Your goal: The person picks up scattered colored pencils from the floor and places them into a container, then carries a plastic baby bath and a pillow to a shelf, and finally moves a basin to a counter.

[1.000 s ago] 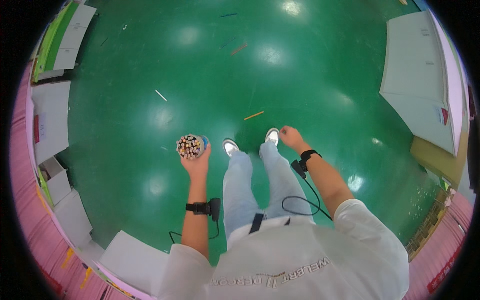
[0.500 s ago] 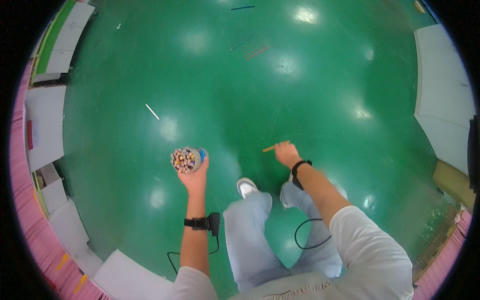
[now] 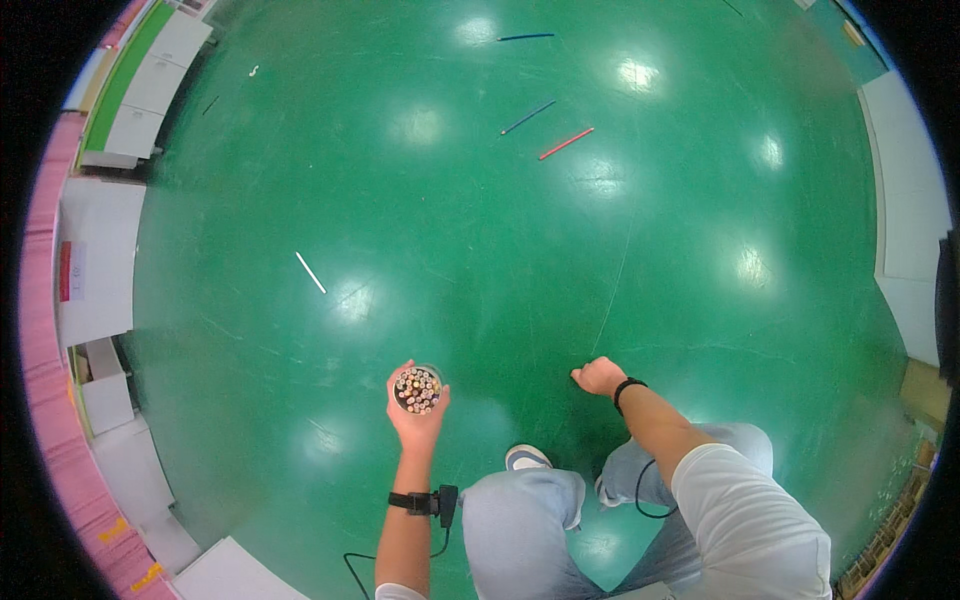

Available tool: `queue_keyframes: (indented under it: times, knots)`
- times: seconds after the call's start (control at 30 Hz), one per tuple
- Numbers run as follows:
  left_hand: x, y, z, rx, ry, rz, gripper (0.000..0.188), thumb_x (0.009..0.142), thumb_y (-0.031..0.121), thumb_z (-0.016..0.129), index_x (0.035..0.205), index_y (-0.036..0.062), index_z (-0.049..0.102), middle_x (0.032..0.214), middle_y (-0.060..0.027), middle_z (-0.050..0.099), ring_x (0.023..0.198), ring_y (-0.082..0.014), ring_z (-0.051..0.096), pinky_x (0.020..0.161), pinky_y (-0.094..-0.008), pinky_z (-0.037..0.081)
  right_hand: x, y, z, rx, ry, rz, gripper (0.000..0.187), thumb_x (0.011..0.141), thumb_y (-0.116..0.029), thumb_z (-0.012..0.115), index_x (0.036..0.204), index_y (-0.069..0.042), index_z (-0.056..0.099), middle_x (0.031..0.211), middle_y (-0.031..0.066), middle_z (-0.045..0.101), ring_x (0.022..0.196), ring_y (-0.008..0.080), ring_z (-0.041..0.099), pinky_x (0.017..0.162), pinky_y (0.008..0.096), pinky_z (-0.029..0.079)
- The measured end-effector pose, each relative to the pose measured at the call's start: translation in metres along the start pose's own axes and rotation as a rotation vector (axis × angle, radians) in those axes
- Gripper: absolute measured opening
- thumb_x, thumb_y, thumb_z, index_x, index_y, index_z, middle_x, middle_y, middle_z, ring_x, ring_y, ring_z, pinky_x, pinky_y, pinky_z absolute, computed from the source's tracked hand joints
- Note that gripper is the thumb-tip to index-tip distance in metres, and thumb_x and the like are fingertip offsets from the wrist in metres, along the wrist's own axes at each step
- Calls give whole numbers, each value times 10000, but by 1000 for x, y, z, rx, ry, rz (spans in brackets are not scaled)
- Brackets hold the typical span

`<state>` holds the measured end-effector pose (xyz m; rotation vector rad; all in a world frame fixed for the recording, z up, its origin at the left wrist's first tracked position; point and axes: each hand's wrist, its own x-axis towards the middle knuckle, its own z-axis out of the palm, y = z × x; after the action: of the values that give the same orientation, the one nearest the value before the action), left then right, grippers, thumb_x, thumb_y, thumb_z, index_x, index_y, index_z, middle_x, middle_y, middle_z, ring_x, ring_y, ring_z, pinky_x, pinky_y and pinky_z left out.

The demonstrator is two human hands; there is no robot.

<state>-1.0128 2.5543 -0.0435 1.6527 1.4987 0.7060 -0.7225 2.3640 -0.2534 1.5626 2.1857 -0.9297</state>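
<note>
My left hand is wrapped round a round container packed with colored pencils, whose ends face up. It is held above the green floor. To the right, my right hand is closed, with thumb and fingertips together and pointing left. Whatever is in it, if anything, is hidden. A white colored pencil lies on the floor beyond my left hand. Farther ahead lie a red colored pencil, a blue one and another blue one.
White cabinets line the left side, one with a green top. A white panel stands along the right edge. My legs in light jeans and a sneaker are just below my hands. A small white scrap lies far left.
The container has gone from tilted to more upright. My right hand was holding a yellowish stick, which no longer shows. Both hands and the loose pencils sit lower in the picture.
</note>
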Motion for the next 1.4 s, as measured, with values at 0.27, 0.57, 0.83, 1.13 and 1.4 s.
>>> queue_keyframes:
  times: [0.27,0.57,0.83,1.13,1.4]
  knots:
    - [1,69,6,54,-6,55,607,629,50,812,1152,33,506,1152,-97,614,952,-164,626,847,-314,524,-17,21,-143,252,524,215,216,890,-243,512,776,-60,523,621,140,605,533,352,599,488,455,502]
    - [-4,260,-41,-168,-92,-210,615,621,95,800,1166,28,522,1061,-122,654,953,-187,646,852,-318,509,-196,-51,-540,689,1366,421,213,910,-164,582,750,-39,519,550,127,489,448,242,500,442,320,393]
    - [8,449,-84,-162,-143,-102,591,617,113,805,1141,49,538,1015,-139,653,934,-282,650,805,-358,509,-309,-129,-695,622,1377,152,116,866,-114,608,786,-31,590,556,81,515,437,210,512,425,306,414]
    - [81,568,-36,-139,-192,-15,573,650,113,820,1144,52,537,1021,-120,658,939,-221,650,800,-333,519,-303,-47,-759,282,1289,-155,181,742,-226,692,721,-99,566,588,33,508,462,216,522,420,329,418]
    - [150,566,7,-297,-58,182,678,655,46,811,1236,32,463,1250,-120,535,1089,-208,554,925,-336,474,-295,29,-752,653,1217,-130,355,739,-309,698,987,-68,616,643,69,518,550,223,536,485,316,415]
